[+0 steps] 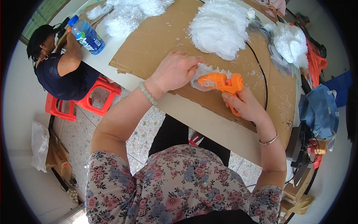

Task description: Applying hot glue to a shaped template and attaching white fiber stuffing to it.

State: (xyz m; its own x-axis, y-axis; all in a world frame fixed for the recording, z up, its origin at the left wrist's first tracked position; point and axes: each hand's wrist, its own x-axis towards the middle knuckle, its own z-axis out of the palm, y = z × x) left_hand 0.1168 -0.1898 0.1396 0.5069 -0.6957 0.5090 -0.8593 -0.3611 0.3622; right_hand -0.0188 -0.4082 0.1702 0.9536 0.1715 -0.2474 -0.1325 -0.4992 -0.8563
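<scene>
- Brown corrugated cardboard sheet [156,41] covers the white table [209,123], with heaps of white feathery fluff [220,28] at its far side.
- My left hand [175,71], fingers curled down, pins a small white tuft [205,71] near the cardboard's near edge.
- My right hand [244,104] grips the orange glue gun [222,83]; it lies left-right, nozzle pointing left into the tuft.
- I judge gluing is underway; next calls for a steady trigger squeeze.

**Small craft workshop, hand assembly**

Long worktop [209,119] covered with cardboard sheet [156,41], piles of white feathery material [220,28], orange glue gun [222,83] on a cable. Terrazzo floor [145,134], red plastic stools [99,95], second person seated at the far end.
</scene>
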